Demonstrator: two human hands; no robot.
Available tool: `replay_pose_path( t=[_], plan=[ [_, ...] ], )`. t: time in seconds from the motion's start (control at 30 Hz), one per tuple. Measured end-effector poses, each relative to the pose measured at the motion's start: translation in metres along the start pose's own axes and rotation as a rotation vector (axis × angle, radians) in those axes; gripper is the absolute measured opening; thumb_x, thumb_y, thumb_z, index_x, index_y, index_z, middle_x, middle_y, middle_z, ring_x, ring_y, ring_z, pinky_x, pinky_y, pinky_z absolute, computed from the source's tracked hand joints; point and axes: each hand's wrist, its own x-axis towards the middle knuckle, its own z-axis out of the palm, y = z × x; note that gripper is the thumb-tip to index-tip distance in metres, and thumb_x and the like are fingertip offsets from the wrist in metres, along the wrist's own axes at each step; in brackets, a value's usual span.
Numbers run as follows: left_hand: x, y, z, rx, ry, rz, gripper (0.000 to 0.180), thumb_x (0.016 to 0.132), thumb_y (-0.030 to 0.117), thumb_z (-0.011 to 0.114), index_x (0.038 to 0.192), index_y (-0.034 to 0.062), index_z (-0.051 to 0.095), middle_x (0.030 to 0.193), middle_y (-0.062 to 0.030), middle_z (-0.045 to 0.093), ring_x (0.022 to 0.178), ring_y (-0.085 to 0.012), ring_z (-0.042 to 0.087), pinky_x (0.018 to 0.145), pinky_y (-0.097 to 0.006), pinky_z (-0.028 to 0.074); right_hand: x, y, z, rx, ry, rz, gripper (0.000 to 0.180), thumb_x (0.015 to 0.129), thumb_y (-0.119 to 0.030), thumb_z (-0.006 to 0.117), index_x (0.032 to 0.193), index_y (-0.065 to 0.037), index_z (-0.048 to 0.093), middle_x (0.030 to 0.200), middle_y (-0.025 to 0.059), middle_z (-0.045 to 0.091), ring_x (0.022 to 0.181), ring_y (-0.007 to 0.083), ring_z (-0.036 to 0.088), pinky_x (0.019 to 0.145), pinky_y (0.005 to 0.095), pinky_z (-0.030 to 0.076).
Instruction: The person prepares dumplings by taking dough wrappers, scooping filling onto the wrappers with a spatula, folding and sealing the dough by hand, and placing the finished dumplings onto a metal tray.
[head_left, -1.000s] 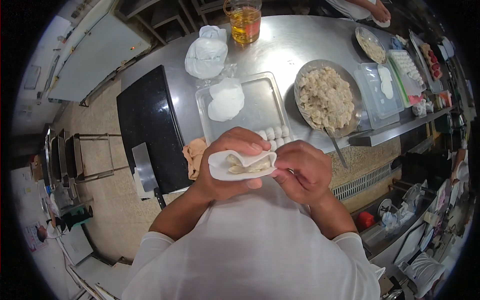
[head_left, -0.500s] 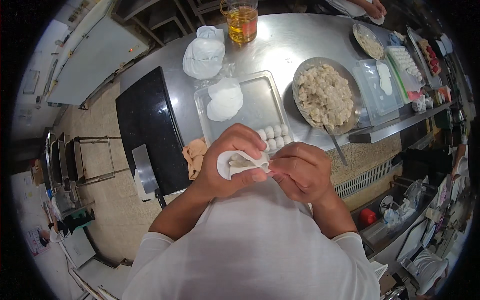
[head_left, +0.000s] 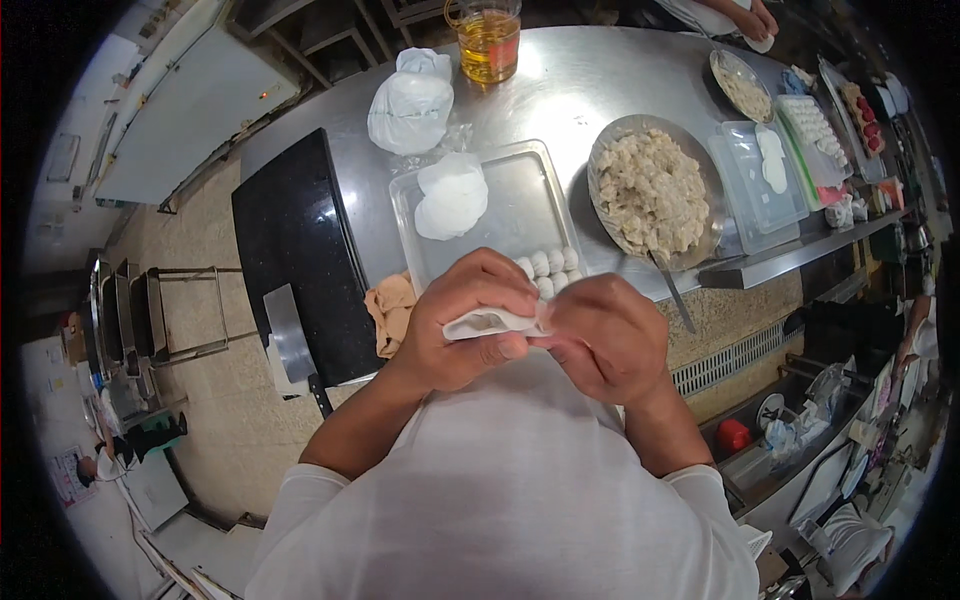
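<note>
Closing a wrapper (head_left: 468, 327), we judge.
Left hand (head_left: 440, 335) cups it, right hand (head_left: 610, 338) pinches one end; next probably calls for sealing the gap above our left thumb (head_left: 495, 348).

left hand (head_left: 437, 345) cups white wrapper (head_left: 468, 327) (partly folded) | right hand (head_left: 612, 335) pinches its end

Nothing legible, folks! At twelve o'clock, a reddish patch (head_left: 506, 48) on the clear jug (head_left: 481, 66), unreadable; out at eight, a wall poster (head_left: 68, 478), print far too small.
</note>
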Motion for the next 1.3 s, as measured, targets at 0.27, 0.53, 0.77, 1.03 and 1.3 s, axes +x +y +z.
replay_pose_path(
  t=[0.27, 0.53, 0.77, 1.03, 1.3],
  plan=[
    [-0.007, -0.006, 0.009, -0.122, 0.200, 0.047, 0.033, 0.086, 0.030, 0.079, 0.103, 0.0033, 0.070, 0.104, -0.0109, 0.065, 0.102, -0.0229, 0.061, 0.088, -0.034, 0.049, -0.003, 0.000, -0.002, -0.002, -0.080, 0.036, 0.025, 0.073, -0.005, 0.081, 0.095, -0.004, 0.069, 0.085, 0.0091, 0.065, 0.070, 0.0238, 0.066, 0.057, 0.0329, 0.053],
    [-0.001, 0.002, 0.006, 0.138, 0.110, 0.127, 0.031, 0.088, 0.028, 0.078, 0.105, 0.0040, 0.069, 0.106, -0.0122, 0.064, 0.098, -0.0226, 0.063, 0.084, -0.033, 0.051, 0.000, -0.002, -0.001, -0.049, -0.009, 0.023, 0.024, 0.073, -0.004, 0.080, 0.094, -0.003, 0.070, 0.083, 0.0088, 0.064, 0.069, 0.0233, 0.066, 0.057, 0.0327, 0.052],
    [0.002, -0.004, 0.000, 0.156, -0.005, 0.184, 0.031, 0.087, 0.025, 0.079, 0.106, 0.0045, 0.066, 0.107, -0.0132, 0.063, 0.097, -0.0230, 0.063, 0.084, -0.032, 0.051, 0.010, -0.010, 0.007, -0.041, 0.173, 0.040, 0.026, 0.071, -0.004, 0.081, 0.094, -0.002, 0.069, 0.080, 0.0090, 0.064, 0.067, 0.0234, 0.066, 0.055, 0.0320, 0.052],
    [-0.008, -0.005, 0.008, 0.050, 0.131, 0.147, 0.031, 0.090, 0.029, 0.076, 0.105, 0.0033, 0.068, 0.110, -0.0142, 0.063, 0.103, -0.0232, 0.063, 0.085, -0.032, 0.051, 0.002, -0.004, -0.001, -0.078, -0.013, -0.031, 0.026, 0.072, -0.005, 0.080, 0.095, -0.002, 0.069, 0.082, 0.0092, 0.065, 0.068, 0.0238, 0.066, 0.057, 0.0320, 0.052],
    [-0.002, -0.008, 0.012, 0.075, 0.143, 0.193, 0.030, 0.089, 0.026, 0.077, 0.107, 0.0043, 0.067, 0.108, -0.0140, 0.063, 0.102, -0.0229, 0.064, 0.084, -0.031, 0.053, 0.007, -0.002, 0.000, -0.093, -0.012, -0.041, 0.028, 0.070, -0.003, 0.080, 0.096, -0.003, 0.070, 0.083, 0.0086, 0.065, 0.069, 0.0229, 0.066, 0.056, 0.0316, 0.052]
  ],
)
